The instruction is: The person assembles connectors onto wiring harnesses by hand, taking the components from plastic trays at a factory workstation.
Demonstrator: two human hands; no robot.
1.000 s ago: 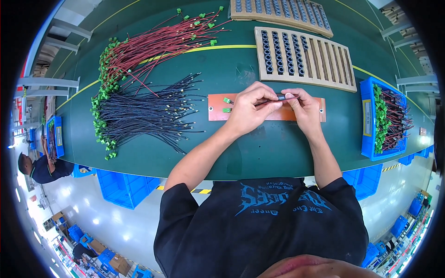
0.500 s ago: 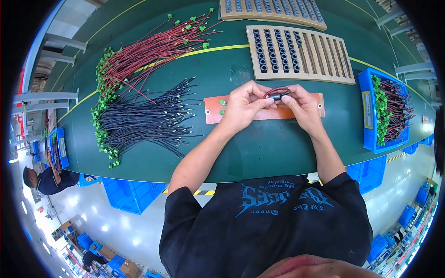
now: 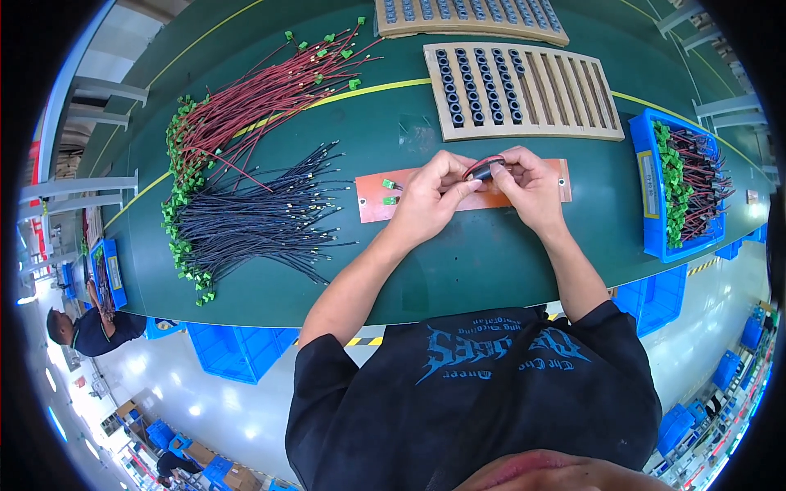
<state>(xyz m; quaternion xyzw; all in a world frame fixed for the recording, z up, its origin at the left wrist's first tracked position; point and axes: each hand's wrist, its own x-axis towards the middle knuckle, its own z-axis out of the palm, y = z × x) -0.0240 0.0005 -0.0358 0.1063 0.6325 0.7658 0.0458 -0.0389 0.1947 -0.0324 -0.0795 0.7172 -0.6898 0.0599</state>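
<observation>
Bench: green table [image 3: 458,270], orange plate [image 3: 385,204] at centre.
Hands: left hand [image 3: 430,192] and right hand [image 3: 532,186] both pinch a dark core [image 3: 483,171] with red wire [image 3: 479,162], held above the plate.
Handling: probably light; wire bendy, core rigid; grip the core's sides.
Left: black wires [image 3: 254,221].

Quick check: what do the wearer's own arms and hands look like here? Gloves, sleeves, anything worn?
Both hands are bare: no gloves on the left hand or the right hand, and no rings, watch or wrist strap that the head view shows. The forearms are uncovered up to short black sleeves of a black T-shirt with a blue printed graphic across the chest.
</observation>
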